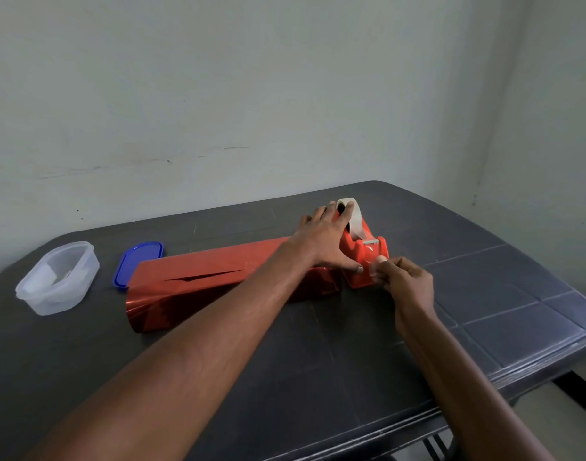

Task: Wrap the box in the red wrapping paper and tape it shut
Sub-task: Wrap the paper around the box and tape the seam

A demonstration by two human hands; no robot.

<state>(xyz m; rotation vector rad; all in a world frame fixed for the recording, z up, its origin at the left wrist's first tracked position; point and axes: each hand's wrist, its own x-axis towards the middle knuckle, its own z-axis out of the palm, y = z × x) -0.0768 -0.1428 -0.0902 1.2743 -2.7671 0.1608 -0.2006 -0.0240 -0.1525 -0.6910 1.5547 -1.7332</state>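
Left hand (328,239) spread, bracing red plastic tape dispenser (368,257); right hand (401,277) pinches clear tape end. Risk: tape curling onto itself, seam on shiny red foil-wrapped box (198,281) gaping untaped.

Head-worn, wide-angle, looking forward and down across dark table (318,344) toward pale wall (251,78), both forearms close below.

Dark surface (318,344) here, grooved into panels on its right side. Lying on it, left to right: a clear plastic tub (58,277), a blue lid (137,264), the long box in red wrapping paper (205,281), and just beside its end a red tape dispenser (368,257).
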